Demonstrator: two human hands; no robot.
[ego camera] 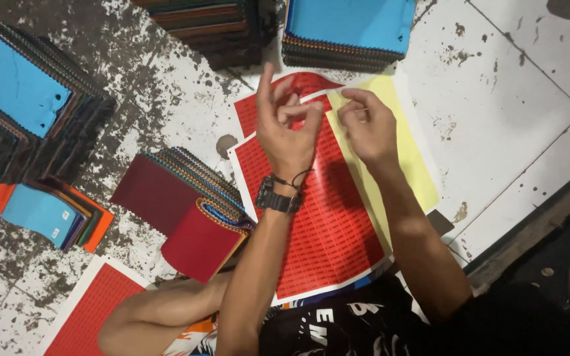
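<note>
The red sticker sheet [324, 224] lies on the floor at mid-frame directly beneath both hands, long axis running from upper left to lower right, the left hand [288, 128] and right hand [364, 125] equally near, fingertips pinched together on something too small to tell.

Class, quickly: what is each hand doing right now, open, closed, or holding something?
Left hand: fingers pinched together above the red sheet; contents cannot be told.
Right hand: fingers curled; contents cannot be told.
</note>
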